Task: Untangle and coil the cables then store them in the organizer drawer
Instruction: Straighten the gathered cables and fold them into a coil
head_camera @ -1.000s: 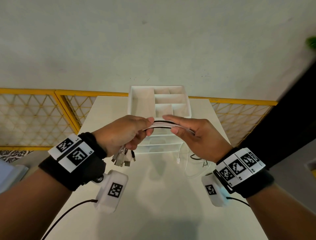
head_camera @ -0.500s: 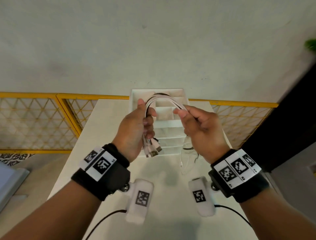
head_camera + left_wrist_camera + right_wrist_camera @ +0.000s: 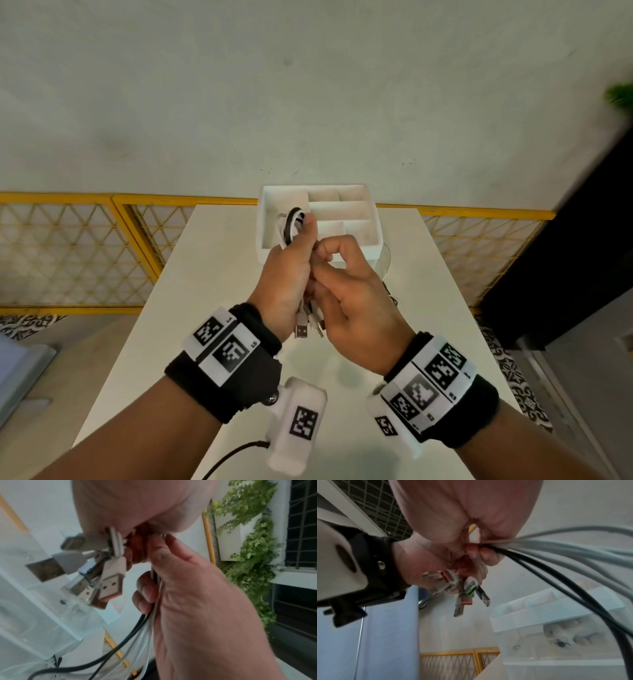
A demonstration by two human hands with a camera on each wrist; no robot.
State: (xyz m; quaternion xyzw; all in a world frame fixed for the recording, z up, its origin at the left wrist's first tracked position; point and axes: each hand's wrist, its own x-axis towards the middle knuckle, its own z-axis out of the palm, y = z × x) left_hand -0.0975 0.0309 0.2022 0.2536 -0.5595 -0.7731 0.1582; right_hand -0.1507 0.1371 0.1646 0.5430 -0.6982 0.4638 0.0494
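Your left hand (image 3: pixel 289 279) was clamped around a bundle of white and black cables (image 3: pixel 293 228), folded into a loop that stuck up above your thumb, with the plugs (image 3: pixel 308 325) hanging out below your palm. Your right hand (image 3: pixel 356 294) sat just beside it, touching it, fingers curled; the wrist views showed those fingers pinching the loose strands (image 3: pixel 539 550) that ran down and away toward the organizer (image 3: pixel 320 219). So both grips were closed on the same cables, neither one slack.

The bundle hung in the air in front of the organizer, the loop over its left tray compartment from the head view, not yet inside anything. The organizer stood at the far end of the table (image 3: pixel 212 308), and its clear drawers below the tray appeared closed.

As for risks: the loop looked only half formed, so if you had eased either grip, I judge the stiff strands could have sprung open and undone the coil. The trailing lengths near the organizer could also have snagged on its corner as you wound, tugging the plugs out of your left palm. And with both hands busy, opening a drawer would have meant trusting the whole coil to one hand.
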